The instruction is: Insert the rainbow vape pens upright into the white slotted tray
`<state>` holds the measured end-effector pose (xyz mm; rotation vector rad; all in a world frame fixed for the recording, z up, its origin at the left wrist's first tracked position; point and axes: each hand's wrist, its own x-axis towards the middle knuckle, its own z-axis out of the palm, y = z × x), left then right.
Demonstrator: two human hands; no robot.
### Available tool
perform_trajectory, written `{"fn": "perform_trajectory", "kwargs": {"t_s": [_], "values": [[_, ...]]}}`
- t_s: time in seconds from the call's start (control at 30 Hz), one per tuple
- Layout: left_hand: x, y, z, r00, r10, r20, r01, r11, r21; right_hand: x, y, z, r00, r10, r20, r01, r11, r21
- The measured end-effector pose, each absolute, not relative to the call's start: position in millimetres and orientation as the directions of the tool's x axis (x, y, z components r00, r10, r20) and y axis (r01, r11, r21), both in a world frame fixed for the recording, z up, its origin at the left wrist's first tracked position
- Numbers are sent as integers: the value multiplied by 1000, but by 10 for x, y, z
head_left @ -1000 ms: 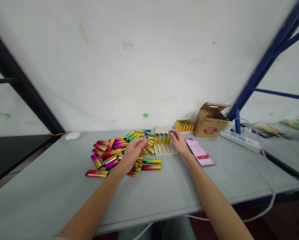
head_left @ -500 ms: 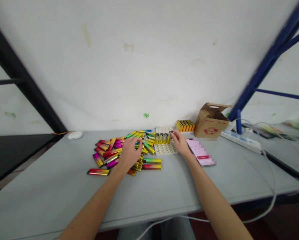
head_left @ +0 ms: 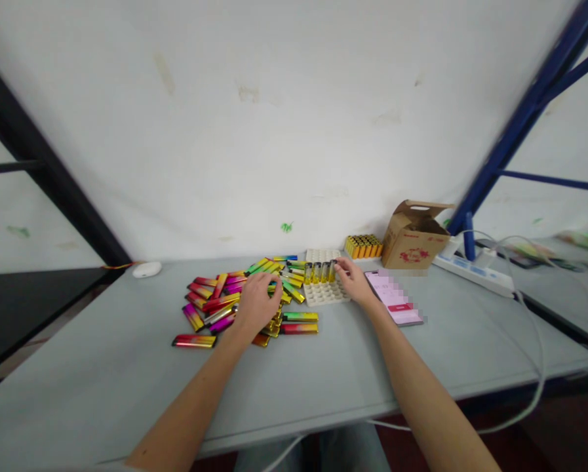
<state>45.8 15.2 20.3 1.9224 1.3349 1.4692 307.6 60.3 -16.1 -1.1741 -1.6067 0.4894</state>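
Observation:
Shiny multicoloured lighters (head_left: 299,328) lie in a loose pile on the table. Over the pile is my left hand (head_left: 255,303), its fingers curled together; a lighter shows just below the fingertips, but whether they grip it is hidden. To the right of the pile, a pale tray with rows of holes (head_left: 323,296) carries a short row of upright lighters (head_left: 316,272), dark at the top and yellow-gold below. My right hand (head_left: 353,282) pinches the upper part of the lighter (head_left: 332,270) at the right end of that row, which stands upright.
Behind the tray stands a block of yellow-orange lighters (head_left: 364,247), beside an open cardboard box (head_left: 412,239). A phone (head_left: 396,298) lies right of my right hand. Farther right are a power strip (head_left: 485,275) and white cables. A white case (head_left: 147,269) sits at the back left.
Both hands keep nearly the same places. My left fingers have dipped slightly over the pile, and the lighter in my right hand looks a little lower, in line with the row.

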Motion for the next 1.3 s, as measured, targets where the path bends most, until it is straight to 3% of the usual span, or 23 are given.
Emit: {"fn": "perform_trajectory", "kwargs": {"t_s": [0.13,0.27,0.37,0.47,0.6,0.7,0.87,1.1,1.3], "values": [[486,112,237,48,838,543,490,-493,719,3071,581,-113,77,832,550,435,468,-769],[484,90,222,58,843,535,509,-486,710,2915,460,28,276,609,744,649,453,-612],[479,89,207,77,839,539,497,-501,708,2704,324,95,78,570,818,736,521,-433],[479,93,213,101,808,580,536,-536,653,2517,215,102,-225,618,753,709,634,-309],[470,101,229,120,766,631,633,-549,546,2438,133,109,-541,701,464,652,699,-295],[457,114,218,148,748,647,705,-539,462,2467,110,136,-555,752,356,696,654,-295],[449,136,179,161,732,662,753,-524,397,2494,125,152,-446,843,299,770,532,-352],[448,144,167,173,733,658,778,-511,366,2532,176,105,-446,841,307,773,535,-341],[450,146,142,235,742,629,786,-525,326,2509,184,51,-441,778,447,729,601,-327]]}}
